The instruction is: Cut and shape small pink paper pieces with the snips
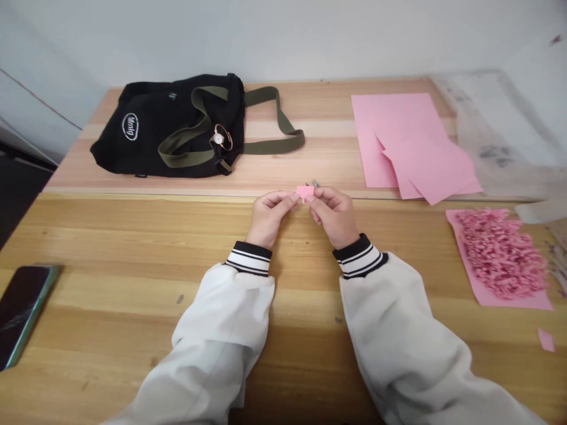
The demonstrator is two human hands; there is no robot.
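Observation:
My left hand [271, 215] and my right hand [335, 213] meet near the seam of the table. Between their fingertips is a small pink piece of paper [305, 190], pinched at its left edge by the left thumb and finger and at its lower right by the right ones. A small ragged pink bit hangs just below it. Right behind the paper shows the grey tip of a metal tool [315, 183], mostly hidden by my right hand; I cannot tell its kind or whether the hand touches it.
A black bag [155, 130] with olive straps and a watch [219, 139] lies back left. Pink sheets [398, 127] and clear plastic [500, 136] lie back right. A heap of curly pink pieces [500, 254] rests on a pink sheet at right, near a pink scrap [546, 340]. A phone [24, 313] lies left.

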